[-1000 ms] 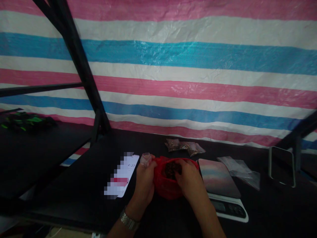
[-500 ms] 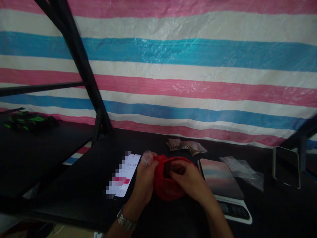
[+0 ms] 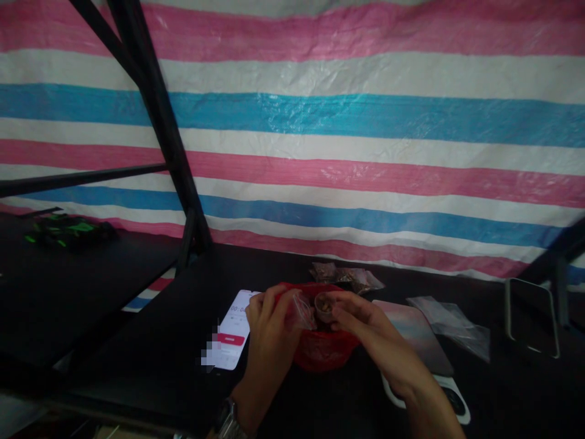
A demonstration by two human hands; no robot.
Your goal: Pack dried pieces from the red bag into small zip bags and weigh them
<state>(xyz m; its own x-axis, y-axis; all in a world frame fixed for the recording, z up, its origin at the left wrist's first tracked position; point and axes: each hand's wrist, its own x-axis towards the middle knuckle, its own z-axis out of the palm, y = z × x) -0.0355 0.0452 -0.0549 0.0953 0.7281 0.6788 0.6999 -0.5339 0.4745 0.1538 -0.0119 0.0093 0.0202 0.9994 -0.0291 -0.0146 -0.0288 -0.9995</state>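
My right hand [image 3: 365,320] pinches a small round cup [image 3: 324,310] with brown bits in it, just above the mouth of a red plastic bag [image 3: 326,352]. Facing the cup, my left hand [image 3: 272,329] grips a small clear plastic bag [image 3: 302,311] over the red bag's left side. Dark contents show inside the red bag, partly covered by my hands. The cup is beside the clear bag's edge; whether they touch I cannot tell.
Filled clear packets [image 3: 347,277] lie behind the red bag. On the right are a scale [image 3: 414,332], partly under my right arm, flat clear bags [image 3: 450,323] and a dark-screened phone [image 3: 532,317]. A lit phone [image 3: 233,335] lies left; a green-black toy car [image 3: 68,230] is farther left.
My right hand has come up out of the red bag with the cup of brown bits. My left hand has left the red bag's rim and brought the clear bag over its opening.
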